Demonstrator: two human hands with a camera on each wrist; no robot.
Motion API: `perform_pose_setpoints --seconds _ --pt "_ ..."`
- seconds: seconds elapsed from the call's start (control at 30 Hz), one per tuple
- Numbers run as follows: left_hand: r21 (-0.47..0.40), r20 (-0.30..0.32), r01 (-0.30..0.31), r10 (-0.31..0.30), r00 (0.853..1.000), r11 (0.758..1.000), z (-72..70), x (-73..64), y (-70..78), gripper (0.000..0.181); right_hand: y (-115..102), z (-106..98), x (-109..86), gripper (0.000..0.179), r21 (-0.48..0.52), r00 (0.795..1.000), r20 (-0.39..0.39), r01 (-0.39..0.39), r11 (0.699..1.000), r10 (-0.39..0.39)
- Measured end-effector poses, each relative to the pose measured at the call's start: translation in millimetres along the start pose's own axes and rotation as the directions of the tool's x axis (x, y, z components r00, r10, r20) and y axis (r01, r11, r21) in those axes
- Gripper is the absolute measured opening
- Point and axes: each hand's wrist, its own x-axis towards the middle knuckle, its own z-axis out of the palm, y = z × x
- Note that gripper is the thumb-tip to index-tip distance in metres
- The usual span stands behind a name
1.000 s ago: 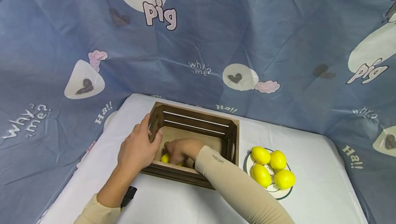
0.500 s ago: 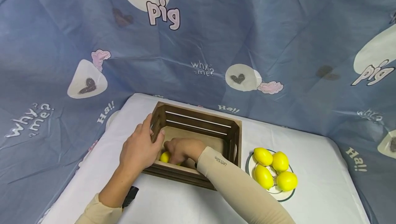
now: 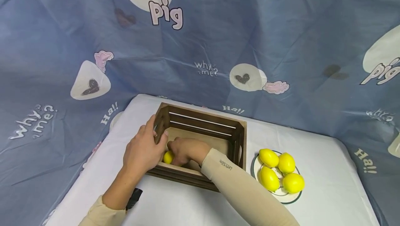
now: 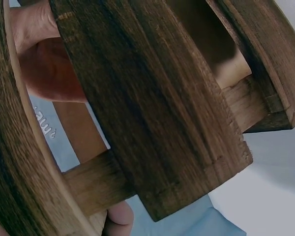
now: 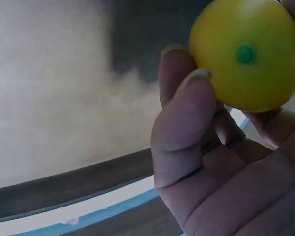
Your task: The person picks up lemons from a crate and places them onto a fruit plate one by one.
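A dark brown slatted wooden crate (image 3: 200, 115) stands on the white-covered table. My left hand (image 3: 142, 149) grips its left end near the front corner; in the left wrist view the thumb (image 4: 56, 73) shows through a gap between the slats (image 4: 152, 108). Reaching over the front wall, my right hand (image 3: 184, 149) is down inside the crate at the left. Its curled fingers and thumb hold a yellow lemon (image 5: 241, 78) with a green stem end, seen in the right wrist view. In the head view a lemon (image 3: 168, 157) shows at the fingers, partly hidden.
To the right of the crate, a white plate (image 3: 292, 199) with a dark green rim carries several lemons (image 3: 268, 178). A blue printed cloth (image 3: 187, 38) hangs behind the table. The crate's front wall (image 3: 184, 175) stands beneath my right forearm.
The head view has shifted slightly, so the crate and plate sit further right in it. Both hands keep nearly the same places. A bit of yellow under the right hand no longer shows.
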Motion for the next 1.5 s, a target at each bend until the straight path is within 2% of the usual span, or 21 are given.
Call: perform_pose_setpoints --seconds 0.3,0.47,0.7,1.03,1.2,1.5 --pt "-0.003 0.006 0.008 -0.008 1.0 1.0 -0.5 -1.6 2.1 0.072 -0.8 -1.3 -1.9 0.042 0.046 0.999 -0.031 0.03 0.999 -0.028" --pt "0.005 -0.007 0.01 -0.01 1.0 1.0 -0.9 -1.3 2.7 0.072 -1.1 -3.9 -3.3 0.041 0.019 0.996 -0.072 0.054 0.998 -0.052" --pt "0.013 0.005 0.018 -0.019 1.0 1.0 -0.4 -0.4 3.7 0.072 -0.1 -3.9 -1.9 0.044 0.008 0.985 -0.125 0.123 0.992 -0.12" --pt "0.022 0.001 0.023 -0.023 1.0 0.999 -1.5 -0.5 3.9 0.072 -1.1 -5.0 -2.3 0.035 0.032 0.975 -0.162 0.157 0.987 -0.15" --pt "0.028 0.001 0.018 -0.018 1.0 0.999 1.3 0.5 5.1 0.073 0.6 -5.0 -4.9 0.039 0.03 0.976 -0.169 0.142 0.989 -0.135" --pt "0.053 0.0 0.025 -0.025 1.0 0.998 0.0 0.1 2.5 0.076 -1.5 -13.3 -8.6 0.029 -0.018 0.974 -0.182 0.135 0.991 -0.136"
